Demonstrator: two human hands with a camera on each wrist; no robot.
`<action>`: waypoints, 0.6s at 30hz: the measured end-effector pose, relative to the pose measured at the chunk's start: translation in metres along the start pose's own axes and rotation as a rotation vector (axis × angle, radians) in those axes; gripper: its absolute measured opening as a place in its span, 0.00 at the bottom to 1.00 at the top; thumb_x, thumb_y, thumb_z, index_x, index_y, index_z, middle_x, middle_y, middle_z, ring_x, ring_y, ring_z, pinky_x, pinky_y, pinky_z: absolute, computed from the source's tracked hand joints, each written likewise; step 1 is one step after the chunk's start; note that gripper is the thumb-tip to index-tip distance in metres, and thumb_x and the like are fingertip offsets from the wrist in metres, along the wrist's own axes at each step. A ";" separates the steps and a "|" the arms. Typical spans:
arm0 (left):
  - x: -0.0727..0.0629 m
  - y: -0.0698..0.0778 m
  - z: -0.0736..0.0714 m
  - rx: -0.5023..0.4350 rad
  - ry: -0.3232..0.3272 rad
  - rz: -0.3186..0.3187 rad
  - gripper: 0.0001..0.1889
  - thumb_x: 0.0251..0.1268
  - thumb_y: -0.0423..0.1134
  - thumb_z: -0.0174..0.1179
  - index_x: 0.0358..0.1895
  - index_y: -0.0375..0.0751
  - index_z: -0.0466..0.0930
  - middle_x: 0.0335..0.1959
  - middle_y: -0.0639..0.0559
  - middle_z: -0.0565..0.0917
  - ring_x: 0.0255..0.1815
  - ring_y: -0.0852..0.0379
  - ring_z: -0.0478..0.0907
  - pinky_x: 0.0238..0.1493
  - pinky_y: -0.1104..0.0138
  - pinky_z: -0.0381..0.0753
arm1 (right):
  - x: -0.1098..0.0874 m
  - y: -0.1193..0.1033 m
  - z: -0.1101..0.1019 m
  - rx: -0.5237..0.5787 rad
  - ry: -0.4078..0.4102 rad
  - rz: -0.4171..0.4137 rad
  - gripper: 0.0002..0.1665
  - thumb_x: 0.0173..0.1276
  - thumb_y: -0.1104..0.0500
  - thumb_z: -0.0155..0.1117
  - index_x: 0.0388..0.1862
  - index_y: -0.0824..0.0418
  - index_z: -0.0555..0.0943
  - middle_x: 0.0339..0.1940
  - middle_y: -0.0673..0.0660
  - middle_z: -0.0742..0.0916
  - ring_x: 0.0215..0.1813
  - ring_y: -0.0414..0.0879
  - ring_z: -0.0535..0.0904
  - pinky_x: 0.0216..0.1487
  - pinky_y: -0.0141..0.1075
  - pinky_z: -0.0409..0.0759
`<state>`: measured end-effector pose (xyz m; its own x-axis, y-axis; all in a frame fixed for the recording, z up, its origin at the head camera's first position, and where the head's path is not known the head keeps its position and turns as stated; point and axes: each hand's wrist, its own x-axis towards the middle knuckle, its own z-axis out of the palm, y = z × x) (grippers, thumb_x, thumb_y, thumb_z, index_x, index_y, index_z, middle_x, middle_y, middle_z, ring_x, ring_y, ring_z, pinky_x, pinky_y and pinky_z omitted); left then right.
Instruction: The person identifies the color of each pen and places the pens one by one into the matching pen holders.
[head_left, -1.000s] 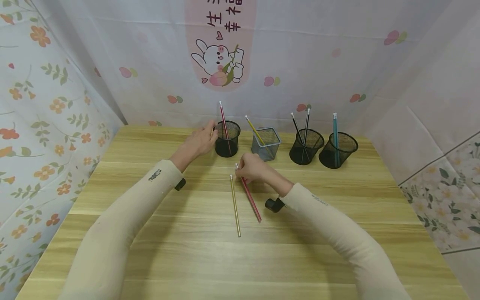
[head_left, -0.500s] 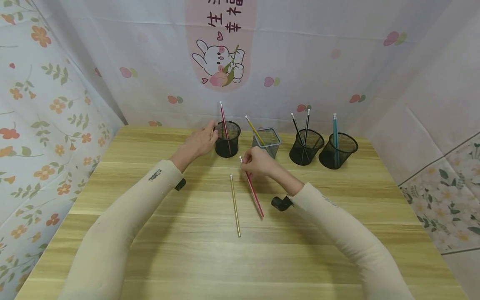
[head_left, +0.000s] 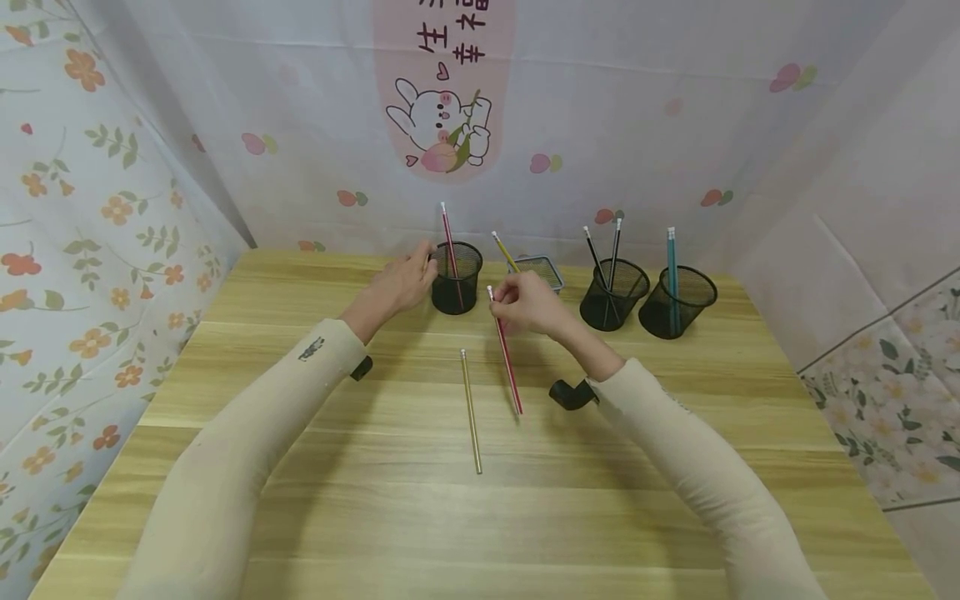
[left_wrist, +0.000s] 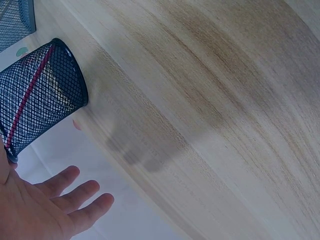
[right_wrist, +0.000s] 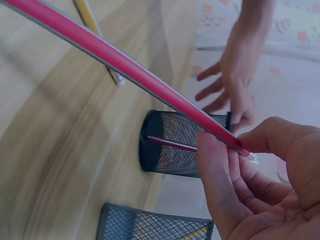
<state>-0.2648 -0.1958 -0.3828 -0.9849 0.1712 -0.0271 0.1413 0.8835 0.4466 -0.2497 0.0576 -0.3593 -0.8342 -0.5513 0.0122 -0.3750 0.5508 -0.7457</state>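
My right hand [head_left: 532, 304] pinches a red pencil [head_left: 512, 375] near its white eraser end, between thumb and fingers. The pencil slants, its lower end toward me. My left hand [head_left: 399, 282] is at the left black mesh pencil cup [head_left: 453, 298], which has one red pencil standing in it. In the left wrist view the thumb and a fingertip meet at the cup's rim, and the other fingers spread away from it. A gold pencil [head_left: 472, 417] lies on the table in front of the hands.
A grey square mesh holder [head_left: 553, 268] with a yellow pencil stands partly hidden behind my right hand. Farther right are a black mesh cup [head_left: 597, 314] with two black pencils and another black cup [head_left: 658, 322] with blue pencils. A printed curtain [head_left: 322, 125] hangs behind.
My right hand has lifted the red pencil off the table and carried it back, toward the grey holder. The left hand stays at the left cup, and the gold pencil has not moved.
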 end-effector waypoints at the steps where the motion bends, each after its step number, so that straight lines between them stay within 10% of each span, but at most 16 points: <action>1: 0.000 0.000 0.000 -0.002 -0.001 0.002 0.25 0.84 0.51 0.27 0.74 0.47 0.53 0.65 0.29 0.71 0.60 0.29 0.72 0.53 0.40 0.72 | 0.000 0.000 -0.002 0.004 0.011 -0.005 0.04 0.68 0.65 0.64 0.36 0.66 0.82 0.30 0.57 0.84 0.31 0.55 0.83 0.33 0.39 0.81; 9: 0.000 -0.001 0.000 -0.004 -0.010 0.004 0.25 0.84 0.52 0.27 0.75 0.47 0.52 0.67 0.28 0.70 0.63 0.29 0.69 0.56 0.39 0.71 | 0.000 -0.005 -0.009 0.161 0.035 -0.031 0.03 0.70 0.69 0.63 0.35 0.68 0.79 0.30 0.61 0.83 0.31 0.62 0.84 0.34 0.51 0.84; 18: -0.001 0.001 -0.001 -0.003 -0.013 -0.002 0.24 0.84 0.52 0.28 0.75 0.48 0.53 0.67 0.29 0.70 0.63 0.29 0.70 0.55 0.38 0.71 | 0.000 -0.007 -0.015 0.215 0.057 -0.032 0.05 0.72 0.68 0.62 0.41 0.72 0.78 0.34 0.64 0.83 0.38 0.65 0.83 0.33 0.42 0.85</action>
<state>-0.2643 -0.1960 -0.3813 -0.9837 0.1753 -0.0391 0.1394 0.8825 0.4492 -0.2532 0.0628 -0.3442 -0.8473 -0.5264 0.0709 -0.3114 0.3841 -0.8692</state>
